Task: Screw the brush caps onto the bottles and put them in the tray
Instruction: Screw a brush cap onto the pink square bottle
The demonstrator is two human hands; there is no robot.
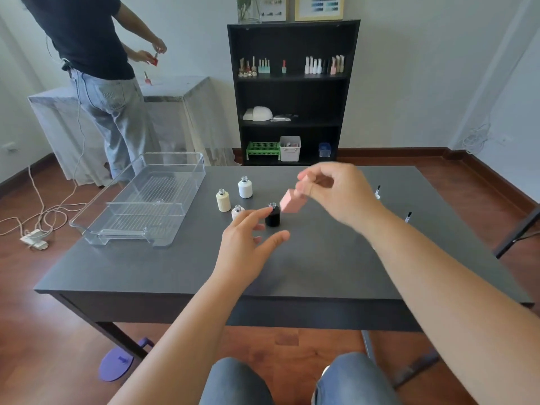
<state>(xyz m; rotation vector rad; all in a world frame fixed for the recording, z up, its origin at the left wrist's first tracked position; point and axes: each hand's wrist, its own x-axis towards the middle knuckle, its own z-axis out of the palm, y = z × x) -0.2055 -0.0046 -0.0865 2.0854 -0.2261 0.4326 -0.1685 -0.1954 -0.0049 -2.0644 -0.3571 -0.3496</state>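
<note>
Bench: dark grey top, seen from the seated person's head; it carries everything listed below.
Tray: clear plastic, ribbed floor, nothing inside; sits on the bench well left of the black bottle.
Right hand: raised above the bench, up and right of the black bottle; fingers pinched on the pink bottle's top end. Blurred.
Left hand: fingers spread and slack, gripping nothing; index tip touching or just short of the black bottle's left side, cannot tell which.
Pink bottle: square body, held tilted in the air by the right hand, its lower end just right of the black bottle's neck. Whether a cap is on it is hidden by the fingers.
Black bottle: upright on the bench, uncapped, threaded neck showing.
White bottle: upright, uncapped, behind and left of the black bottle.
Cream bottle: upright, uncapped, further left of the black bottle.
Pale bottle: uncapped, just left of the black bottle, partly hidden by the left hand.
Brush caps: two lie well right of the black bottle, one nearer the right bench edge.
</note>
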